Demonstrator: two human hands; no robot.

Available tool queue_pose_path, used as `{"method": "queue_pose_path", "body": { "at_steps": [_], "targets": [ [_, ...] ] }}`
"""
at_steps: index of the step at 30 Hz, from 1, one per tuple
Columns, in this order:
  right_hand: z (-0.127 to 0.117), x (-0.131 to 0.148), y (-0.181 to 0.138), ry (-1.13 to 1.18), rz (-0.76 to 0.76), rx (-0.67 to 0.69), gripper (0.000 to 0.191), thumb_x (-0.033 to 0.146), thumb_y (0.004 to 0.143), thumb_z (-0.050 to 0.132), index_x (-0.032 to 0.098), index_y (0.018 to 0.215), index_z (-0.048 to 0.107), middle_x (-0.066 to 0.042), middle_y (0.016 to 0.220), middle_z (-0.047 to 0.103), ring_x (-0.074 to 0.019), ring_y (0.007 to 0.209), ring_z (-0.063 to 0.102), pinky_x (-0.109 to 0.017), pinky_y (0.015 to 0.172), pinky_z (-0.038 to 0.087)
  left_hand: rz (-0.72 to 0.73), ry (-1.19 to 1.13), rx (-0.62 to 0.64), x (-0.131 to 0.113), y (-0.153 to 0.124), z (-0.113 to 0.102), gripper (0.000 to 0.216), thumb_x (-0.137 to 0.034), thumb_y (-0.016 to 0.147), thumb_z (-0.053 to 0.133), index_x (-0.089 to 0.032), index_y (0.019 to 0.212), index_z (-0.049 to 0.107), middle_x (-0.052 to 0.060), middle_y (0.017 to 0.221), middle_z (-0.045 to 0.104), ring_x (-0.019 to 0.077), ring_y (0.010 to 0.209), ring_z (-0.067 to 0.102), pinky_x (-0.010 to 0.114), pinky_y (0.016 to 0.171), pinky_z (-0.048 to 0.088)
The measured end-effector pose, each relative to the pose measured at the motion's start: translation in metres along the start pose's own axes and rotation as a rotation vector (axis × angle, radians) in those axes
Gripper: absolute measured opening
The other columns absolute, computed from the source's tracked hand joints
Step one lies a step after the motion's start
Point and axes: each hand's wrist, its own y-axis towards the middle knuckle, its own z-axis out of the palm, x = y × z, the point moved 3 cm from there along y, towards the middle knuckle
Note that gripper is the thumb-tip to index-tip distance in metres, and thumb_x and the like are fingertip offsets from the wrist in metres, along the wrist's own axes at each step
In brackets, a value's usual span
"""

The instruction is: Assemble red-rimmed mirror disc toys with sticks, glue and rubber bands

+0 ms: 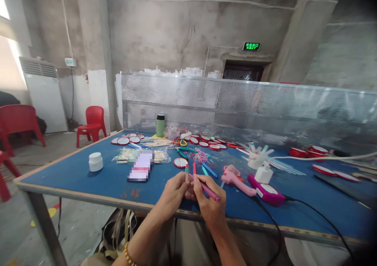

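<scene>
My left hand (174,190) is closed near the table's front edge, pinching a small wooden stick (187,171) with green and red bands at its upper end. Close beside it, my right hand (212,205) grips a pinkish-purple marker (211,191) like a pen. The marker's tip meets the stick area, but fingers hide whether they touch. Just beyond the hands lie a red marker (194,167), a teal marker (204,171) and a blue marker (210,170). A round white disc with a red rim (180,163) rests behind the left hand.
On the blue table (70,180) are a phone (141,166), a white jar (96,162) and bagged sticks (161,156). Rightward lie a pink glue gun (238,180), a magenta box (269,193) with cords, and a cup of sticks (255,159). A perforated metal screen (182,101) stands behind.
</scene>
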Motion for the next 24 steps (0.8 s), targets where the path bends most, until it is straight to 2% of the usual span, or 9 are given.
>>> {"method": "queue_pose_path", "body": {
  "at_steps": [4, 9, 11, 16, 24],
  "targets": [
    [0.001, -0.004, -0.002, 0.006, 0.001, 0.009, 0.012, 0.021, 0.092, 0.057, 0.019, 0.087, 0.068, -0.002, 0.077, 0.072, -0.0143, 0.067, 0.069, -0.022, 0.064, 0.054, -0.027, -0.050, 0.011, -0.003, 0.000, 0.002, 0.032, -0.047, 0.085, 0.056, -0.019, 0.073, 0.047, -0.004, 0.062, 0.051, 0.0103, 0.055, 0.048, 0.021, 0.055, 0.041],
    [-0.002, -0.009, -0.006, -0.008, 0.010, -0.071, 0.010, 0.021, 0.092, 0.057, 0.020, 0.092, 0.067, -0.003, 0.081, 0.073, -0.0159, 0.069, 0.070, -0.025, 0.066, 0.056, -0.056, -0.171, 0.049, -0.007, -0.001, 0.006, 0.032, -0.048, 0.083, 0.059, -0.019, 0.076, 0.047, -0.004, 0.062, 0.052, 0.0108, 0.053, 0.050, 0.023, 0.056, 0.044],
    [-0.002, -0.008, -0.006, -0.006, 0.011, -0.049, 0.011, 0.021, 0.092, 0.056, 0.020, 0.092, 0.068, -0.003, 0.081, 0.073, -0.0163, 0.070, 0.070, -0.026, 0.066, 0.056, -0.065, -0.186, 0.045, -0.006, 0.000, 0.006, 0.032, -0.047, 0.083, 0.059, -0.019, 0.076, 0.047, -0.004, 0.063, 0.053, 0.0104, 0.053, 0.050, 0.023, 0.056, 0.044],
    [-0.004, 0.002, -0.002, 0.008, -0.045, 0.002, 0.015, 0.019, 0.092, 0.054, 0.020, 0.090, 0.068, -0.003, 0.080, 0.073, -0.0165, 0.070, 0.070, -0.025, 0.066, 0.055, -0.030, -0.130, 0.029, -0.004, 0.000, 0.003, 0.030, -0.044, 0.085, 0.058, -0.018, 0.073, 0.047, -0.004, 0.063, 0.051, 0.0094, 0.054, 0.047, 0.021, 0.055, 0.041],
    [-0.002, 0.000, -0.004, 0.017, 0.018, 0.001, 0.014, 0.020, 0.092, 0.056, 0.019, 0.091, 0.069, -0.003, 0.081, 0.074, -0.0153, 0.070, 0.070, -0.023, 0.066, 0.056, -0.005, 0.029, 0.029, 0.000, 0.000, 0.000, 0.030, -0.042, 0.089, 0.054, -0.015, 0.076, 0.055, -0.002, 0.066, 0.054, 0.0112, 0.060, 0.046, 0.022, 0.058, 0.039]
  ]
}}
